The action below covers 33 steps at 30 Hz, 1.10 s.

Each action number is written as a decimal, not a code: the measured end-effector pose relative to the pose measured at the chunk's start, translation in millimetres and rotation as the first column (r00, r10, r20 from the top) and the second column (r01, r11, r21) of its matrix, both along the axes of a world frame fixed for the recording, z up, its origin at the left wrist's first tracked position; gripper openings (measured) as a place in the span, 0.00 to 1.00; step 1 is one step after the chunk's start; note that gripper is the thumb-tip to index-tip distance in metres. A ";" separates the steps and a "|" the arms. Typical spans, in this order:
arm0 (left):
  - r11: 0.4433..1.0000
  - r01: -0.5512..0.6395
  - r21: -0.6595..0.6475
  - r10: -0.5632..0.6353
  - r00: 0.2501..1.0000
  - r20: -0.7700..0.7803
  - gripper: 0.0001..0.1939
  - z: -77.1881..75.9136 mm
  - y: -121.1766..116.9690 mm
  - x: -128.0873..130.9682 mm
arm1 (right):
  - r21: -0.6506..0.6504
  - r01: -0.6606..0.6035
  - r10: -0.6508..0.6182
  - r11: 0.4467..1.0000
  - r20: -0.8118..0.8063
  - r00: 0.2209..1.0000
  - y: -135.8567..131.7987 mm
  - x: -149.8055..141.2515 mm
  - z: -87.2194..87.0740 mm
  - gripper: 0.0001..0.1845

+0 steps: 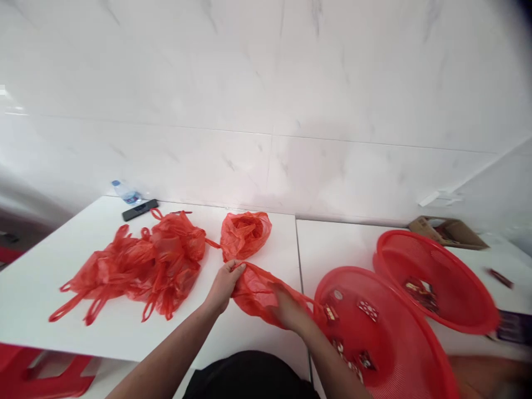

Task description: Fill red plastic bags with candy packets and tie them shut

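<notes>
My left hand [224, 285] pinches the upper edge of a red plastic bag [254, 293] lying flat on the white table [103, 332]. My right hand [288, 308] grasps the same bag farther along, near the rim of a red mesh basket [353, 282]. Just above my left hand sits a second, bunched red bag [245, 235]. A large heap of tangled red bags [141, 266] lies to the left of my hands. Several small packets [368, 310] lie inside the nearer basket.
A second red mesh basket [432, 282] with packets overlaps the first on the adjoining table [332, 244]. A water bottle [124, 192], black remote [140, 209], flattened cardboard [449, 233], and dark package [513, 327] are nearby. A red stool [41, 371] stands below left; tiled wall behind.
</notes>
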State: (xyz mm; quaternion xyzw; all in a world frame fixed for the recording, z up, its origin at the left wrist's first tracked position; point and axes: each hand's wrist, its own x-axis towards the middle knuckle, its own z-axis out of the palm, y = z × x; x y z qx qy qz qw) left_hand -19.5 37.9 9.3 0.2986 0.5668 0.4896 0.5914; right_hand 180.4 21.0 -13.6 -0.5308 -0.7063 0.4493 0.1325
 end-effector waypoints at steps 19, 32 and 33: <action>0.936 -0.270 -0.228 0.325 0.911 0.254 0.09 -0.4 17.9 4.9 | -0.109 0.547 -0.337 0.830 0.682 0.648 -88.0 199.8 -93.2 0.47; 0.982 0.042 -0.183 0.000 0.974 0.227 0.15 -6.9 -3.3 19.0 | 0.204 0.460 -0.496 0.864 0.495 0.713 -71.3 158.8 -118.2 0.20; 0.983 0.076 -0.166 -0.038 0.975 0.221 0.17 -6.6 -4.9 19.4 | 0.207 0.477 -0.514 0.854 0.474 0.715 -68.9 159.4 -118.5 0.19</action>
